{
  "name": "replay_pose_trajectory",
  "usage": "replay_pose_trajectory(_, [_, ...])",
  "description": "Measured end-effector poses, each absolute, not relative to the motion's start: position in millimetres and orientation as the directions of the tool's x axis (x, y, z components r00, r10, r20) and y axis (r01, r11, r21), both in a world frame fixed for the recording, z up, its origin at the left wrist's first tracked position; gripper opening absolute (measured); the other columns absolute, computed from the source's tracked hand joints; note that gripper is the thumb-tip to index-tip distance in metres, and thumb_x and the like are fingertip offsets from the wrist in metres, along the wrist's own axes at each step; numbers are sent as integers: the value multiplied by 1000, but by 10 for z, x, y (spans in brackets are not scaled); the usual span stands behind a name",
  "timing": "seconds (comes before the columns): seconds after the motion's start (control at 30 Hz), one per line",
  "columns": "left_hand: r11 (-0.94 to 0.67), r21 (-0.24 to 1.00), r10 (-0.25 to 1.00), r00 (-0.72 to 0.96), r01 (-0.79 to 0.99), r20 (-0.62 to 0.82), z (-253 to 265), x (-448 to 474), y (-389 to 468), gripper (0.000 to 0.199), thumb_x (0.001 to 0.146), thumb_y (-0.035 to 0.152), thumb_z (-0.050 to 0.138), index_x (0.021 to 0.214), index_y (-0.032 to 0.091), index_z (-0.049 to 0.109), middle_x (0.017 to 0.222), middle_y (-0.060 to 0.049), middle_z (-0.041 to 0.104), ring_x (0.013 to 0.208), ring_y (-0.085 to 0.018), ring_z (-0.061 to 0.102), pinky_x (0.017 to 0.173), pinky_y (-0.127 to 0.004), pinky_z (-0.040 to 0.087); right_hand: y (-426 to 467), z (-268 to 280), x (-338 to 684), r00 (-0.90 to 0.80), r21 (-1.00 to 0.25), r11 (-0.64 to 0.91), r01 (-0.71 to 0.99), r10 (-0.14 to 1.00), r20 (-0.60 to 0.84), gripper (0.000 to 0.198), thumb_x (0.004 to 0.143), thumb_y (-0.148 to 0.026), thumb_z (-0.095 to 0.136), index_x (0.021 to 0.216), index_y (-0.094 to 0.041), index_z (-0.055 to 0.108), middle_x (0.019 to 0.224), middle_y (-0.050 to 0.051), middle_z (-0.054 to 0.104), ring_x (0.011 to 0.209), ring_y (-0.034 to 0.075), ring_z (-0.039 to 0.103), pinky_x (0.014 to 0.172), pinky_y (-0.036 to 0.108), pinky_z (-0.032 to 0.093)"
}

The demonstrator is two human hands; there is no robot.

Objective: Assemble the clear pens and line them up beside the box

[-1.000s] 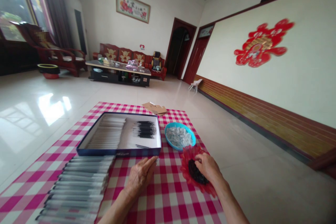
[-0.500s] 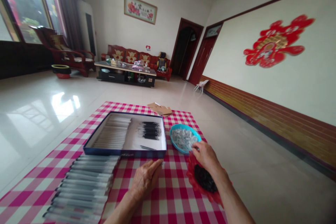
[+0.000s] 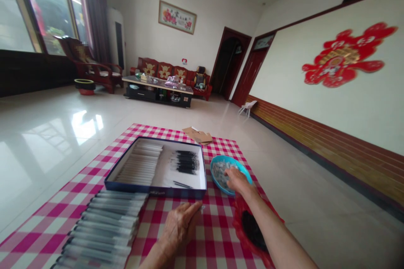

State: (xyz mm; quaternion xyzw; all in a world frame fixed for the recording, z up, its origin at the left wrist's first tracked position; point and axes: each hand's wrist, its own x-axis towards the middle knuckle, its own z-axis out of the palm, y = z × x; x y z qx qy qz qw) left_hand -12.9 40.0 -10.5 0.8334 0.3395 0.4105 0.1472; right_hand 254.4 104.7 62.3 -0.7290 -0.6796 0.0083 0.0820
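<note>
My right hand (image 3: 237,180) reaches into a turquoise bowl (image 3: 247,173), its fingers bunched downward among small translucent white pieces (image 3: 219,170). Whether a piece is between the fingertips is hidden. My left hand (image 3: 181,222) is closed above the checked cloth, in front of the box; a tiny clear bit shows at its fingertips, too small to name. A red petal-edged bowl (image 3: 239,222) holding small black pieces (image 3: 251,228) lies partly under my right forearm. Left of my left hand lies a row of translucent pen barrels with dark ends (image 3: 101,227).
A shallow blue-edged box (image 3: 179,193) holds white tubes (image 3: 139,162) at left and thin black rods (image 3: 187,162) at right. Flattened brown cardboard (image 3: 200,135) lies at the far edge of the pink checked tablecloth (image 3: 164,206). Beyond stand a low table (image 3: 158,92) and a white chair (image 3: 248,107).
My right hand has moved from the bowl's near right rim further in over the pieces. My left hand keeps its place before the box. The view has shifted slightly left.
</note>
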Motion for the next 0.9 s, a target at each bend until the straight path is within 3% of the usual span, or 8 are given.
replay_pose_trajectory(0.07, [-727,523,686,430,446,587,-110,-127,397,29,92,23,44,114,23,63,77,-6,67,67,-17,67,62,-22,51,1039,633,2516,19,-160,-7,987,997,72,17,81,-18,65,98,-18,65,104,5,65,95,19,62,85,36,49])
replay_pose_trajectory(0.17, [-723,519,689,432,455,581,-98,-127,391,28,92,23,44,113,23,63,76,-6,67,66,-17,67,61,-22,51,1039,652,2468,-28,-234,42,971,997,65,23,66,0,63,74,-21,70,84,3,70,87,19,64,81,28,45])
replay_pose_trajectory(0.27, [-721,504,692,450,475,565,-72,-133,383,29,93,22,42,112,23,63,75,-6,67,67,-17,66,61,-22,50,1038,709,2440,-6,-334,48,941,992,125,20,64,-1,60,64,-20,67,73,3,70,78,19,64,78,27,44])
replay_pose_trajectory(0.43, [-718,512,695,450,472,560,-57,-138,380,28,93,23,42,111,21,64,77,-7,67,67,-18,66,60,-23,50,900,909,2365,161,-559,24,829,947,279,12,74,-18,54,77,-18,65,76,6,70,74,20,64,71,30,48])
replay_pose_trajectory(0.6, [-717,540,696,431,440,574,-66,-131,396,28,94,25,42,112,21,63,80,-7,67,71,-18,67,63,-24,51,512,947,1979,261,-790,89,606,916,304,31,87,-38,41,99,-16,60,90,8,70,76,19,68,60,27,54])
replay_pose_trajectory(0.67, [-719,552,695,403,422,596,-65,-131,400,28,94,24,42,113,21,63,80,-7,67,71,-18,67,65,-23,52,341,863,1764,275,-892,149,427,918,285,39,88,-45,42,108,-15,58,94,9,68,75,19,69,57,27,55])
replay_pose_trajectory(0.77, [-720,571,691,327,394,645,-69,-137,405,28,95,24,42,115,20,61,81,-7,68,72,-17,67,64,-23,52,149,646,1513,224,-947,184,263,943,246,41,85,-46,51,114,-17,59,98,8,66,71,17,67,57,27,55])
replay_pose_trajectory(0.9, [-744,556,656,248,371,713,-98,-140,427,29,94,23,44,121,20,56,91,-8,70,80,-17,68,71,-24,54,76,302,1387,242,-953,180,243,940,239,41,83,-40,57,117,-18,56,94,8,69,81,20,67,72,32,55])
